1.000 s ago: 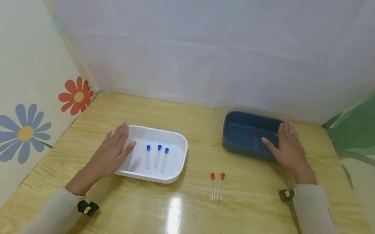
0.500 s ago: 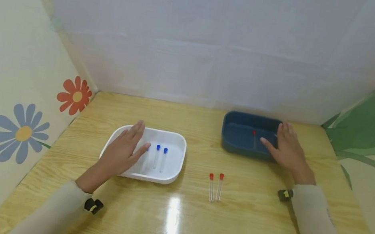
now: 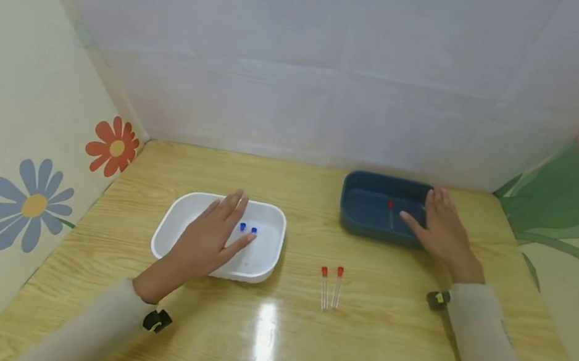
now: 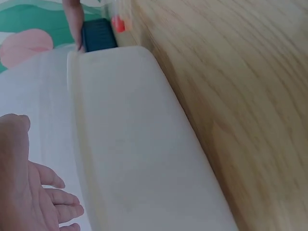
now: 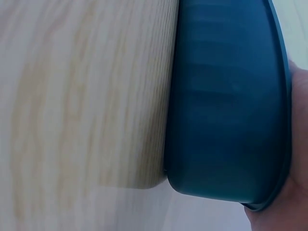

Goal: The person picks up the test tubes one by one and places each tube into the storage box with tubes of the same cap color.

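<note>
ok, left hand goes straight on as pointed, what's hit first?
Probably the far rim of the white tray; if the left hand is high enough to clear it, the white backdrop. Height is hard to judge.

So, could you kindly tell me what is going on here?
A person's left hand is spread over the white tray, where two blue caps show beside it. The right hand rests at the right end of the dark blue tray, which has one red-capped tube inside. Two more red-capped tubes lie on the wooden table; neither hand grips a tube.
</note>
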`<action>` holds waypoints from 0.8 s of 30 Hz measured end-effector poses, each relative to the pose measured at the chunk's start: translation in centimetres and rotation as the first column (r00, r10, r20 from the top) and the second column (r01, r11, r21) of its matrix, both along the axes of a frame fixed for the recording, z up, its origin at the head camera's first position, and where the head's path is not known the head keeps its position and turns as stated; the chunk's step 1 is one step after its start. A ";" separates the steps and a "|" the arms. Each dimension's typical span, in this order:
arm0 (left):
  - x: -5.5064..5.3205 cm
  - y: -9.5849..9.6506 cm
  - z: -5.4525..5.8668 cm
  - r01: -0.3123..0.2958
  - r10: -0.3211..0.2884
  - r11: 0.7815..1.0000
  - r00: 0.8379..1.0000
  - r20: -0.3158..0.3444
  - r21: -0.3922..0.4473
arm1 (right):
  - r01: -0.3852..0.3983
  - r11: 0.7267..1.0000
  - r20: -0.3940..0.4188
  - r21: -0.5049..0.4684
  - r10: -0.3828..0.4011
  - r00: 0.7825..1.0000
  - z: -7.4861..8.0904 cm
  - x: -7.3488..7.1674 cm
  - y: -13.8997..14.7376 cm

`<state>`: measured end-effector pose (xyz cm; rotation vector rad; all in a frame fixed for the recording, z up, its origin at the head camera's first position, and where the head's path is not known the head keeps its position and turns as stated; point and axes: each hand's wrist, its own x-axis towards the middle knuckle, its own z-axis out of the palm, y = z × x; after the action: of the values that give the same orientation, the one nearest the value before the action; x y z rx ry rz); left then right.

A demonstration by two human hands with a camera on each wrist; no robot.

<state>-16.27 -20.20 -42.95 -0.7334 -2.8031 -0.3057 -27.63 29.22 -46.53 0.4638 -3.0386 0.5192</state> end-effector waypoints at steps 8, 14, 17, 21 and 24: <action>0.4 1.8 -0.2 0.062 -0.062 0.998 0.998 -0.004 -0.028 | -0.002 1.000 -0.001 -0.001 0.002 1.000 0.1 0.0 0.0; 0.6 3.1 -0.4 0.098 -0.098 0.995 0.995 0.004 -0.023 | 0.006 1.000 0.002 0.006 -0.006 1.000 0.2 0.1 0.0; 0.7 3.7 -0.6 0.107 -0.107 0.994 0.994 -0.001 -0.022 | 0.011 1.000 0.006 0.008 -0.011 1.000 0.2 0.1 0.0; 0.8 4.5 -0.8 0.141 -0.141 0.990 0.990 -0.007 -0.023 | 0.011 1.000 0.004 0.003 -0.011 1.000 0.2 0.0 -0.1; 0.9 5.0 -0.9 0.155 -0.155 0.988 0.988 -0.001 -0.026 | 0.012 1.000 0.005 0.006 -0.012 1.000 0.1 -0.1 -0.1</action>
<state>-15.34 -15.19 -43.81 -0.9588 -2.7574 -0.2953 -27.69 29.16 -46.42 0.4450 -3.0464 0.5110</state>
